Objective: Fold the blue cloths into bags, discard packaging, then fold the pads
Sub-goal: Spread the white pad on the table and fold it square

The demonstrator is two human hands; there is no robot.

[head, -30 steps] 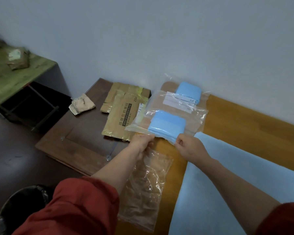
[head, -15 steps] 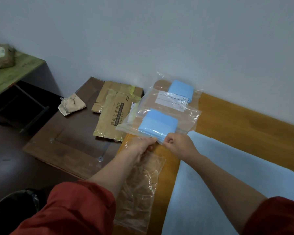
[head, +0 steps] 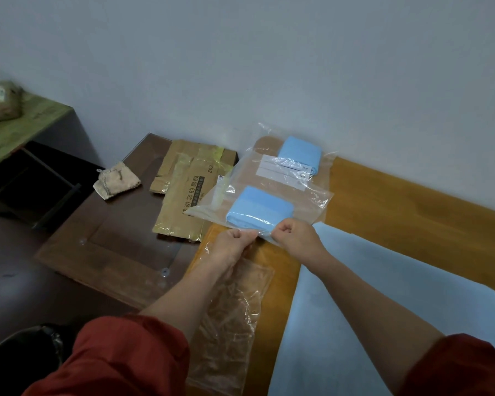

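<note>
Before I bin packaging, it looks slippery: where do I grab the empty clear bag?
Pinch the empty clear bag at its crumpled near end, coming from the near side: it lies flat, and the left forearm covers its far end.

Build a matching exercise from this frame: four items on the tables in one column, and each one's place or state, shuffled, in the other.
Items
1. near bagged blue cloth
2. far bagged blue cloth
3. loose clear bag
4. flattened cardboard

Places or states
a. lies on the dark table
b. edge pinched by the left hand and the right hand
c. farthest back, by the wall
d. empty, nearest the person

Pairs: 1-b, 2-c, 3-d, 4-a
</note>
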